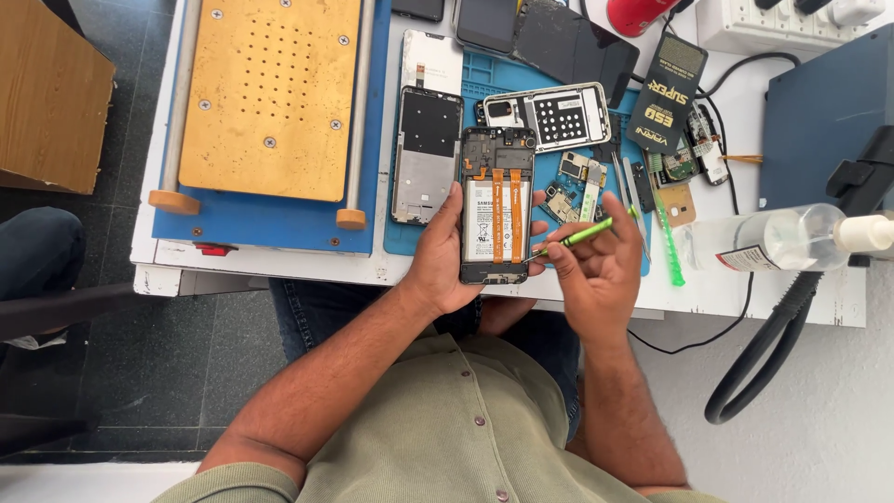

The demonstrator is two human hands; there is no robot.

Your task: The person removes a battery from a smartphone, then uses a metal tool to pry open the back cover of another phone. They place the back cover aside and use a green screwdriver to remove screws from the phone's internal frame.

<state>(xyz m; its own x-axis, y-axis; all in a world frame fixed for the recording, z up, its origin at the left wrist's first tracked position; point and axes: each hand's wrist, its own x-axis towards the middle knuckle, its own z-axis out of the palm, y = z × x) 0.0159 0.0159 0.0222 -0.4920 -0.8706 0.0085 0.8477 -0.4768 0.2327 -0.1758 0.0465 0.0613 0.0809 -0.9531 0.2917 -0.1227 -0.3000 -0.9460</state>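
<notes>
**Opened phone in hand, screwdriver tip at the lower right edge**

Mid-teardown here, by the look of it. The left hand [438, 265] has its grip wrapped around the opened black smartphone with its back cover off [495, 207] — white battery and two orange flex ribbons showing — held at the centre of the frame, over the near edge of the white tabletop [745, 291]. The right hand [598, 270] pinches a slim green-handled screwdriver [575, 237] pen-style, fingers closed on the handle, with the metal tip touching the phone's lower right side.

My read: this is the stage of working on the lower end of the phone, a screw or connector down there; too small to tell which. The next move calls for a steady left hold and light, precise tip pressure, keeping clear of the ribbons.

Around it: a blue work mat [521, 79] carrying a bare phone frame [426, 154] just left and a grey inner cover plate [549, 116] above, plus a clear plastic bottle [764, 237] lying at right.
</notes>
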